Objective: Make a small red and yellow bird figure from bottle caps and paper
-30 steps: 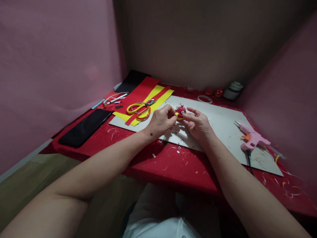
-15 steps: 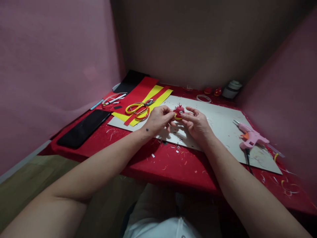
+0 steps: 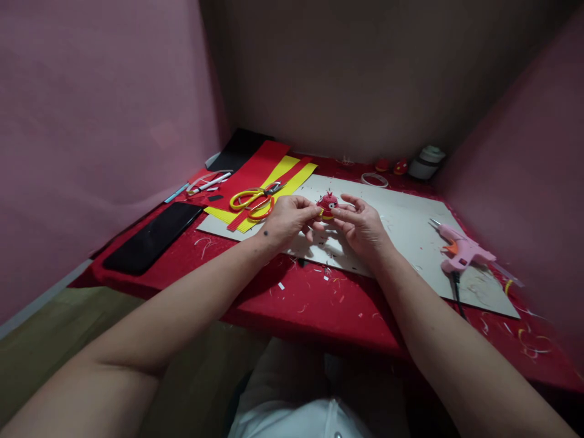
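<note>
A small red figure [image 3: 328,202] with a white eye and a yellow base is held above the white board [image 3: 410,210]. My left hand [image 3: 294,220] pinches its left side between thumb and finger. From the right, my right hand [image 3: 360,222] grips it with thumb and fingertips. Just left of my left hand, scissors [image 3: 250,198] with yellow handles and a red-handled tool [image 3: 261,208] lie on yellow corrugated sheets [image 3: 298,177]. The fingers hide part of the figure's lower sides.
A black phone [image 3: 152,237] lies at the left; red [image 3: 255,167] and black sheets [image 3: 239,149] are behind it. At the right rests a pink glue gun [image 3: 463,249] with a cord. A white roll [image 3: 374,179], red pieces [image 3: 400,167] and a jar [image 3: 426,162] stand farther back.
The red figure has turned slightly between my fingers, its eye now a little farther left. Both hands otherwise keep nearly the same place and grip.
</note>
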Demonstrator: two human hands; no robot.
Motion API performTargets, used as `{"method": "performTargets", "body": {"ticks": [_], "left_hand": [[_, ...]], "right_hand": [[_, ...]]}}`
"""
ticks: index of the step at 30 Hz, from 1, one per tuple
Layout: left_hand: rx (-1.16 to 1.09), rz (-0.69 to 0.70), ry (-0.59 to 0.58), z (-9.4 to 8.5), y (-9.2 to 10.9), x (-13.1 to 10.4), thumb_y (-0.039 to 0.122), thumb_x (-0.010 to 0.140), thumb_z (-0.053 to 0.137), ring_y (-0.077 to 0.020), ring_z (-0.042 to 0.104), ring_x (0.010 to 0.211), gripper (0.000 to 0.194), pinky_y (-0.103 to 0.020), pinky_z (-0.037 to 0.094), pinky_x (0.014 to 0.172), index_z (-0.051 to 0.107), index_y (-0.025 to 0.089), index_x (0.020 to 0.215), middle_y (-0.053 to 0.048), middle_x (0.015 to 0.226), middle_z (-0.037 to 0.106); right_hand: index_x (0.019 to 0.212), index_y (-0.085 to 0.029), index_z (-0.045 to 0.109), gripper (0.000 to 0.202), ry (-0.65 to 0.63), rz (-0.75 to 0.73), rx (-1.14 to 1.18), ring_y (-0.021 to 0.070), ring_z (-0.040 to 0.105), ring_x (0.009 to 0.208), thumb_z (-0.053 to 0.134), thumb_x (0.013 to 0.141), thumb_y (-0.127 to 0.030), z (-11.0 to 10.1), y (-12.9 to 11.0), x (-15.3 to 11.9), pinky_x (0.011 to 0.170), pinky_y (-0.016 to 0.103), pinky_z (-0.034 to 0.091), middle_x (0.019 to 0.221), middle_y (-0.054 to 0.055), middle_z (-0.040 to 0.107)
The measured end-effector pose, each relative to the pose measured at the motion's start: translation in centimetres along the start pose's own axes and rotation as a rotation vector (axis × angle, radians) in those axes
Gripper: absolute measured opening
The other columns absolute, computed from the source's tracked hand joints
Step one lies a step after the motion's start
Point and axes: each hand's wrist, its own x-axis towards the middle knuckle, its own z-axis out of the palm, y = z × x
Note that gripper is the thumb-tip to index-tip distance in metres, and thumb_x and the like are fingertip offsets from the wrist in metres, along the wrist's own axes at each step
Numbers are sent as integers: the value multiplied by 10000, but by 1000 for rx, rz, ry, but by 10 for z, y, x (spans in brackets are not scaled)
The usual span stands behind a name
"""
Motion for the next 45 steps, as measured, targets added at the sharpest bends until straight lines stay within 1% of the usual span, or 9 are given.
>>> {"method": "performTargets", "body": {"ticks": [2, 6, 13, 19, 24, 35, 40, 42, 45], "left_hand": [[4, -7, 9, 0, 0, 0, 62, 852, 594, -101, 619, 458, 178, -190, 422, 378, 561, 101, 682, -29, 597, 653], [2, -7, -22, -2, -1, 1, 84, 865, 585, -93, 584, 407, 186, -198, 429, 389, 562, 104, 681, -26, 536, 640], [-1, -20, -2, -1, -1, 1, 87, 863, 594, -91, 586, 423, 191, -193, 422, 404, 556, 115, 678, -10, 517, 619], [-1, -2, 24, 0, 2, -1, 59, 847, 598, -102, 608, 456, 159, -192, 418, 403, 542, 120, 711, 3, 516, 606], [0, -19, 24, 1, 6, -3, 63, 878, 555, -97, 604, 457, 208, -203, 436, 422, 529, 120, 680, 1, 523, 599], [42, -51, 38, 0, 6, -3, 166, 883, 600, -109, 631, 485, 166, -192, 411, 372, 558, 111, 733, -12, 630, 620], [99, 73, 124, -8, 10, 0, 123, 865, 573, -88, 603, 474, 165, -172, 397, 357, 545, 112, 703, -14, 648, 609], [93, 154, 187, -16, 15, 2, 100, 836, 577, -84, 596, 477, 144, -166, 389, 358, 545, 113, 697, -14, 647, 612], [63, 229, 291, -38, 27, 4, 88, 783, 586, -92, 601, 505, 101, -166, 394, 382, 550, 120, 695, -13, 629, 619]], "right_hand": [[969, -234, 494, 648, 3, 3, 4, 269, 662, 876, 864, 440, -172, 0, 0, 0, 919, 499, 521, 825, 12, 623], [964, -242, 492, 651, -4, -1, -13, 271, 662, 851, 865, 433, -189, 1, 0, -1, 897, 516, 526, 812, 0, 616], [953, -230, 499, 659, -3, -1, 21, 235, 655, 775, 870, 412, -165, 3, -1, -3, 896, 490, 523, 780, -9, 612], [956, -237, 483, 639, -9, 3, 14, 273, 661, 859, 858, 443, -170, 5, -2, -5, 897, 500, 524, 795, 4, 608], [957, -241, 465, 633, 6, 10, -19, 305, 649, 943, 840, 451, -182, 4, -3, -4, 891, 506, 523, 827, 15, 591], [958, -231, 476, 649, 16, 11, 29, 283, 666, 882, 858, 438, -158, 3, -1, -2, 915, 505, 519, 811, 10, 624], [932, -241, 482, 605, 5, 35, 63, 335, 650, 1005, 859, 463, -172, 2, -2, -3, 918, 550, 505, 864, 36, 665], [918, -239, 491, 577, -16, 43, 99, 349, 647, 1030, 858, 479, -166, 2, -4, -4, 929, 574, 489, 866, 50, 684], [941, -240, 520, 524, -39, 65, 85, 357, 644, 1050, 835, 527, -174, 2, -8, -6, 962, 610, 460, 884, 55, 700]]}}
